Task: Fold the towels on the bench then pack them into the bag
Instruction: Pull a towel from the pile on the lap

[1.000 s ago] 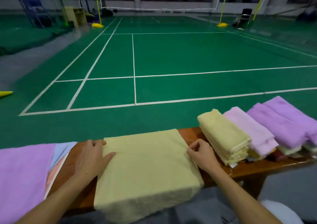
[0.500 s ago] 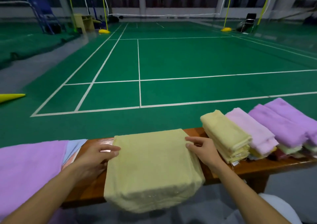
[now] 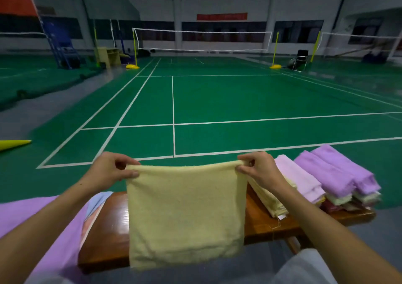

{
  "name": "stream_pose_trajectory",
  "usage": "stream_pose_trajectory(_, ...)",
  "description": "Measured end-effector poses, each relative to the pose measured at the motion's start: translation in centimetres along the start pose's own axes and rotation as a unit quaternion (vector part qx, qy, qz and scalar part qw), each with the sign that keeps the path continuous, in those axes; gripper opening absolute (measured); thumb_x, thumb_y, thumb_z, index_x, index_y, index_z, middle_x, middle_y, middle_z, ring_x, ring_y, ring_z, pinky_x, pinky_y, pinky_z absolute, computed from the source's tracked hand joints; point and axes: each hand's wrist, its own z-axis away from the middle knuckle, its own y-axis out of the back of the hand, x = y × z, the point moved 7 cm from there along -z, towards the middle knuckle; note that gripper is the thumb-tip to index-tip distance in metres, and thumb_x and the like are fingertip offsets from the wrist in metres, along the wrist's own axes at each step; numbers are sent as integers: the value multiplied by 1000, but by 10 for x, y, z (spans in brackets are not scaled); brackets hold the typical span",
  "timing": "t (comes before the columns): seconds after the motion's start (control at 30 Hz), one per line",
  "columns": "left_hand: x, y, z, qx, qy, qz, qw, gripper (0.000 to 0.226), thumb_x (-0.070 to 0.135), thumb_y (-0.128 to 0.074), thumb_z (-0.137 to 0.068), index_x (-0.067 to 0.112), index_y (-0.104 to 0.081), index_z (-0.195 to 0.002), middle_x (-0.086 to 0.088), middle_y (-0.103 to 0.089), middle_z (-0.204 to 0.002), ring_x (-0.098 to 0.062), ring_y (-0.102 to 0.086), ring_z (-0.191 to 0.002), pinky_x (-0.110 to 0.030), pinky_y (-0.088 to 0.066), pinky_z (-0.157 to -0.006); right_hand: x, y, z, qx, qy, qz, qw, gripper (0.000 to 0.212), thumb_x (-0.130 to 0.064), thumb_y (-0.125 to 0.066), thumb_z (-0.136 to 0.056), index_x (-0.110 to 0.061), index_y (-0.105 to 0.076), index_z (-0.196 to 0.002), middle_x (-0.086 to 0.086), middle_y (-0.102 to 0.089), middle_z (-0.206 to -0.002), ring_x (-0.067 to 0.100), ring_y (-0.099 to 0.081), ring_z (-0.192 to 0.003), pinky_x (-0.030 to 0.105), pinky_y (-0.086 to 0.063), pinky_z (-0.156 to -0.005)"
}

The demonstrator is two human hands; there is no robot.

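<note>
Yellow towel lifted off bench, hanging between left hand and right hand, both pinching top corners

The head camera is looking forward and slightly down from close behind the wooden bench, facing across it toward the far net.

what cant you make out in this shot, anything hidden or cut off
All in the head view:
- Bag: not in frame.
- Bench middle: hidden behind the yellow towel that the left hand and right hand pinch by its top corners.
- Folded yellow stack: partly behind the right forearm.
- Purple towel: cut off by the left edge.
- Folded purple stacks: blurred, so no count.
- Red banner: text too small to read.
</note>
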Motion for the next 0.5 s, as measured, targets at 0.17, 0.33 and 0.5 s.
stream_pose_trajectory(0.17,38,36,-13,87,-60,-65,992,19,16,-92,-77,29,-78,-78,16,-64,-59,2,-53,-55,-13,-38,-54,-21,34,-25,24,18,56,998,22,-34,-76,-94,-16,-77,-108,9,-70,-107,28,-62,-101,37,-46,-83)
stream_pose_trajectory(0.33,69,58,-16,136,-88,38,986,11,13,-79,-91,19,-70,-89,-1,-72,-89,-4,-62,-75,-22,-49,-74,-40,61,-39,50,5,-41,998,17,-34,-65,-101,-16,-64,-101,6,-58,-103,25,-54,-98,35,-44,-80)
stream_pose_trajectory(0.5,77,54,-8,145,-58,186,970,10,17,-71,-98,15,-62,-99,-5,-71,-80,-20,-58,-74,-41,-47,-75,-49,69,-29,86,-37,-220,971,23,-35,-73,-97,-12,-68,-99,8,-70,-93,30,-69,-91,55,-60,-83)
